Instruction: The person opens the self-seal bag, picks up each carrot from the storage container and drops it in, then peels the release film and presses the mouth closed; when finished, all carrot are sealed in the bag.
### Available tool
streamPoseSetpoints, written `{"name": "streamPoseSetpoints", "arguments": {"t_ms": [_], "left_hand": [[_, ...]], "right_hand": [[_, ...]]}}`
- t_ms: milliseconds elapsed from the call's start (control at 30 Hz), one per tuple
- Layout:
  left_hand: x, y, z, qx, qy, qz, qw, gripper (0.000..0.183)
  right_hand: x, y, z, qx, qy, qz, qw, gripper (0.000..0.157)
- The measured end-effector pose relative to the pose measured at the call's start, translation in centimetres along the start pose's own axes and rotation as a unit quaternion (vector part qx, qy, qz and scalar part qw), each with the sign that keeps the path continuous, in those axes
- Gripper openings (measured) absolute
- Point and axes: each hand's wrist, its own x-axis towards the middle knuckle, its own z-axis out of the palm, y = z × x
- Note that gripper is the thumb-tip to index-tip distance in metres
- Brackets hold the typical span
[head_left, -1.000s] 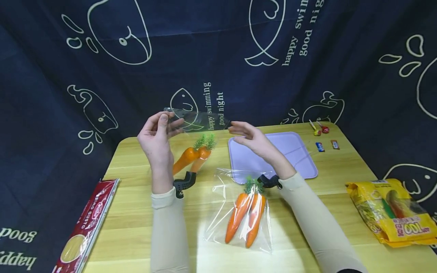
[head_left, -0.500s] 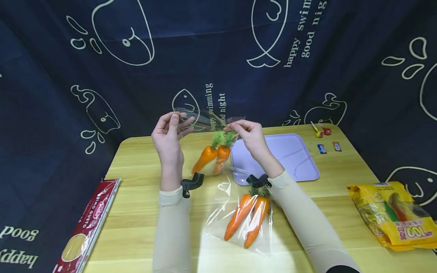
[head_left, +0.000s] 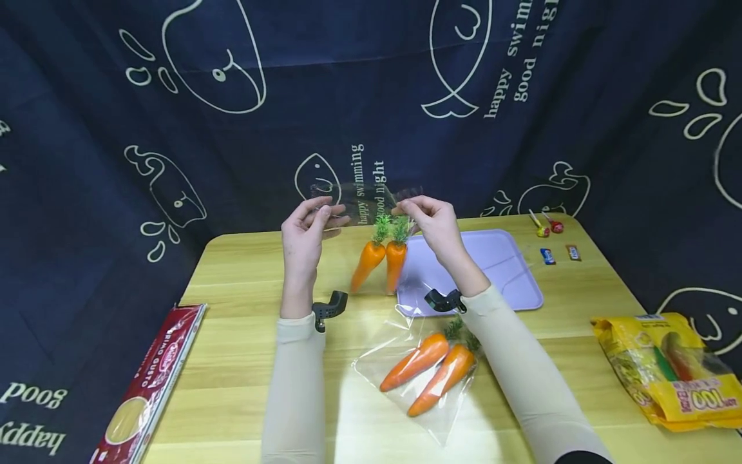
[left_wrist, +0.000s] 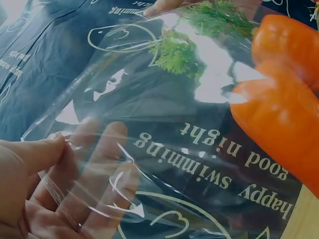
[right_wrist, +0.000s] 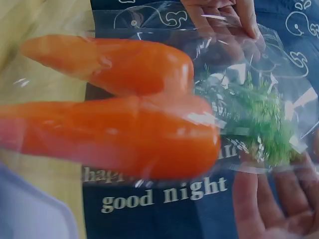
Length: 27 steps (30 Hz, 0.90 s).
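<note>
Both hands hold up a clear plastic bag (left_wrist: 149, 104) with two orange carrots (head_left: 369, 263) inside, their green leafy tops (right_wrist: 266, 117) near the bag's upper end. My left hand (head_left: 304, 229) pinches the bag's upper left edge between thumb and fingers; in the left wrist view the fingers show through the film. At the upper right edge, my right hand (head_left: 437, 225) pinches the film with thumb and forefinger. Below, on the table, lies a second clear bag (head_left: 371, 361), also holding two carrots (head_left: 443, 380), tips toward the lower left.
A lilac tray (head_left: 493, 277) sits behind the right forearm on the wooden table (head_left: 232, 361). Two lollipops (head_left: 543, 230) and two small wrapped sweets (head_left: 547, 256) lie at the back right. A yellow packet (head_left: 666, 374) is at right, a red pasta packet (head_left: 156, 374) at left.
The held bag of carrots has moved right and the carrots hang more upright. My right hand's fingers have closed on the bag's edge. The bag on the table has turned clockwise.
</note>
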Motion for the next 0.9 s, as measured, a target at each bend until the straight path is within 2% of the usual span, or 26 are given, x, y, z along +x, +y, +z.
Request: {"name": "streamPoseSetpoints", "arguments": {"t_ms": [167, 267, 367, 500, 600, 733, 900], "left_hand": [[0.1, -0.1, -0.2, -0.02, 0.007, 0.002, 0.9998, 0.028], [0.1, -0.1, -0.3, -0.025, 0.006, -0.008, 0.9996, 0.027], [0.2, 0.1, -0.4, -0.024, 0.001, -0.019, 0.9995, 0.024], [0.3, 0.6, -0.6, -0.03, -0.002, -0.018, 0.9994, 0.025], [0.5, 1.1, -0.7, -0.033, -0.009, -0.008, 0.9994, 0.025], [1.1, 1.9, -1.0, 0.001, -0.038, 0.006, 0.9993, 0.022], [2.4, 2.8, -1.3, 0.056, -0.09, 0.005, 0.9944, 0.021]], "right_hand": [[-0.6, 1.1, -0.7, 0.037, -0.08, -0.001, 0.996, 0.034], [-0.8, 1.5, -1.0, 0.047, -0.102, -0.002, 0.994, 0.038], [-0.6, 1.6, -1.0, 0.06, -0.083, -0.009, 0.995, 0.036], [-0.3, 1.2, -0.9, 0.085, -0.034, -0.017, 0.996, 0.035], [-0.3, 0.4, -0.9, 0.071, -0.004, -0.028, 0.997, 0.035], [-0.3, -0.9, -1.4, 0.025, 0.025, -0.067, 0.997, 0.033], [0.0, -2.2, -2.7, 0.013, 0.034, -0.119, 0.992, 0.028]]}}
